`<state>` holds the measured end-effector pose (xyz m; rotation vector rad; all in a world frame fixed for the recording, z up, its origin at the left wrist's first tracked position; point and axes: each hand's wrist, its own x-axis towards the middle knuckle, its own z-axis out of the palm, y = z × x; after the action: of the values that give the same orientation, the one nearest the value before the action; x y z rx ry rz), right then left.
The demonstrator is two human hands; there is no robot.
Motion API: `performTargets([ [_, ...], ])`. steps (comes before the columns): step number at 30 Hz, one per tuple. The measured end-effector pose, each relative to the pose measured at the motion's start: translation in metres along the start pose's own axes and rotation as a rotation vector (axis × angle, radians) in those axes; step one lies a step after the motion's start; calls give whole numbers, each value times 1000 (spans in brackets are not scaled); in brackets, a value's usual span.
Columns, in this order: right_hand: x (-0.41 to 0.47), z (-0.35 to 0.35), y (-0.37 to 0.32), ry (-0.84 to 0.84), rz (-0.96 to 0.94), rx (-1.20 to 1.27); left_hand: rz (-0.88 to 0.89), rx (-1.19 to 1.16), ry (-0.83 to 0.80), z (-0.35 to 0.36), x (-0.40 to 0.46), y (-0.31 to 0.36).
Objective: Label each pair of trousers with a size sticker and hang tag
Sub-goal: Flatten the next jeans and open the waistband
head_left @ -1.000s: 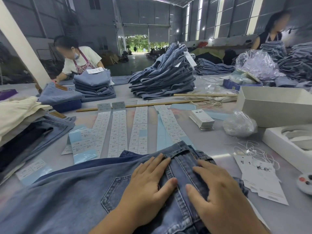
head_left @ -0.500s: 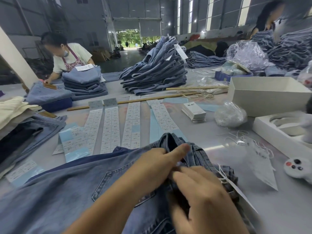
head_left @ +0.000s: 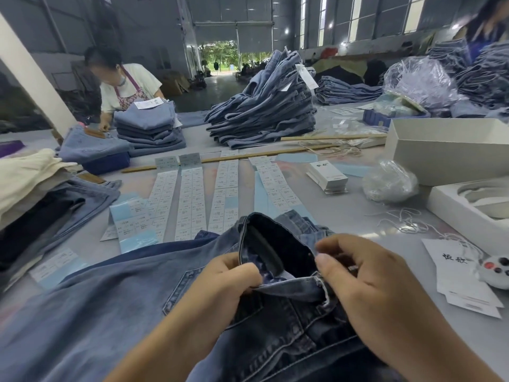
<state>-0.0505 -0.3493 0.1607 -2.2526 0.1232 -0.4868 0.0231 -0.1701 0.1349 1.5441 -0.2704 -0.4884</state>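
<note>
Your left hand [head_left: 234, 274] pinches the near-left edge of the trousers' [head_left: 110, 299] waistband, and your right hand [head_left: 366, 293] pinches the near-right edge by a belt loop; between them the waist gapes open toward you. The trousers lie at the near edge of the counter [head_left: 344, 224], long axis running left, legs trailing off that way. Faded blue denim, dark inside; one back pocket faces up. The hang tags [head_left: 462, 279] lie just right of your right hand, so that hand is nearer. The sticker strips [head_left: 190, 199] lie beyond the waistband. Whether a tag is already attached is unclear.
</note>
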Motion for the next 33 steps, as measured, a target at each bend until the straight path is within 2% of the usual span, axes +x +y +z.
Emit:
performTargets([
  [2,4,-3,2,-45,46,-88,51,52,-48,-3,-6,0],
  [7,11,-5,3,-247,106,-125,190,388,3,-8,-17,-7],
  [11,6,0,1,-232,-18,-45,194,338,72,-2,-24,-7],
  [13,2,4,-1,-185,-58,119,133,127,214,1,-21,-6],
  [16,1,9,-7,-204,-21,393,-35,-338,277,4,-12,-2],
  [18,2,13,-11,-216,-4,459,-60,-472,316,5,-6,-1],
  [20,2,13,-13,-202,-10,448,-48,-500,400,3,-1,0],
  [23,-1,5,-15,-97,-119,197,15,-467,514,-8,2,-2],
  [26,-9,3,-19,-81,-229,44,75,-344,510,-19,-1,-5],
  [30,-12,5,-19,-98,-258,-1,107,-182,486,-22,-10,-5],
  [33,-11,3,-18,-193,-266,58,60,1,345,-14,-23,2],
])
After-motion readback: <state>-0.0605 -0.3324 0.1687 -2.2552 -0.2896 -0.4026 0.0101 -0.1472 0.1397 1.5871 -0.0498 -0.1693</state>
